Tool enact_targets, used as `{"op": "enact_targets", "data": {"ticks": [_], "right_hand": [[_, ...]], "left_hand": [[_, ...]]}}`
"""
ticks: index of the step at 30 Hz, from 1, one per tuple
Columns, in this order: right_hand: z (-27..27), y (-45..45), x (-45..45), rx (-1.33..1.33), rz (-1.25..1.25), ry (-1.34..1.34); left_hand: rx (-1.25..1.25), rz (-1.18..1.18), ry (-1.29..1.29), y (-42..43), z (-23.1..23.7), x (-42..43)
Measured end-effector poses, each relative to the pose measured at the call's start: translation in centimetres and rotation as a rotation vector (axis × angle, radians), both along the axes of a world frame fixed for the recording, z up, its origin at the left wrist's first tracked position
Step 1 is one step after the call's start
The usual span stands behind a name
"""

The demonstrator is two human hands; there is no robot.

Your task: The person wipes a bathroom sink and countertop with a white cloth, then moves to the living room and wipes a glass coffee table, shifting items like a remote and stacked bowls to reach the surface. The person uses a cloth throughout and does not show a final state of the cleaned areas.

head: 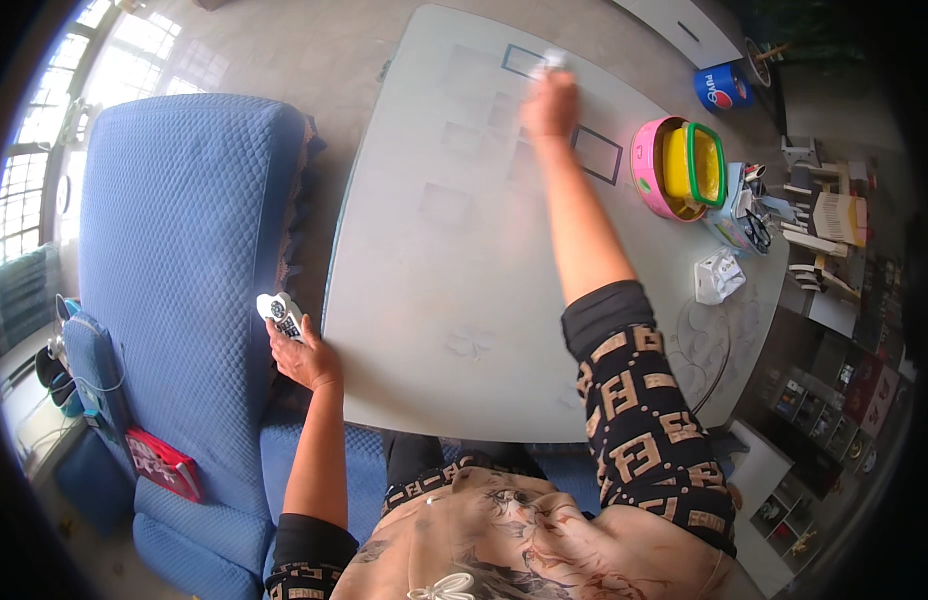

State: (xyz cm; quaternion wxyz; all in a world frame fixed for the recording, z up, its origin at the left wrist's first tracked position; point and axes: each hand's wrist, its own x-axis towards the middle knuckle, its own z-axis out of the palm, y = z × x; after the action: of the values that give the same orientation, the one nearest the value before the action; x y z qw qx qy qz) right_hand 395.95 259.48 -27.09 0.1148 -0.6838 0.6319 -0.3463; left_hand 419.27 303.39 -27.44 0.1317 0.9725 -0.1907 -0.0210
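My left hand (308,358) grips a white remote control (282,311) with dark buttons, held between the table's left edge and the blue sofa. Stretched out over the far part of the pale glass-topped table (404,285), my right hand (552,106) is closed around a crumpled white wad (554,60). Motion blurs both the hand and the wad, so whether it is tissue or cloth is unclear. Dark rectangular outlines mark the tabletop beside that hand and forearm.
On the table's right stand a pink round tin (645,161) holding a yellow-and-green basket (705,165), a light-blue organizer (726,225) and a white tissue box (711,279). A quilted blue sofa (178,225) runs along the left, with a red packet (163,463) on it.
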Motion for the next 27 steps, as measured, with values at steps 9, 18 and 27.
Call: {"op": "enact_targets", "data": {"ticks": [9,18,27], "right_hand": [[0.4,16.0,6.6,-0.302,0.771,0.261],[0.5,-6.0,-4.8,0.053,-0.300,0.481],[-0.3,20.9,13.9,-0.178,0.895,0.105]], "left_hand": [[0.019,0.008,0.020,-0.4,0.4,0.0],[-0.041,-0.039,-0.008,-0.1,0.2,-0.1],[0.008,0.008,0.018,-0.5,0.5,-0.1]]}}
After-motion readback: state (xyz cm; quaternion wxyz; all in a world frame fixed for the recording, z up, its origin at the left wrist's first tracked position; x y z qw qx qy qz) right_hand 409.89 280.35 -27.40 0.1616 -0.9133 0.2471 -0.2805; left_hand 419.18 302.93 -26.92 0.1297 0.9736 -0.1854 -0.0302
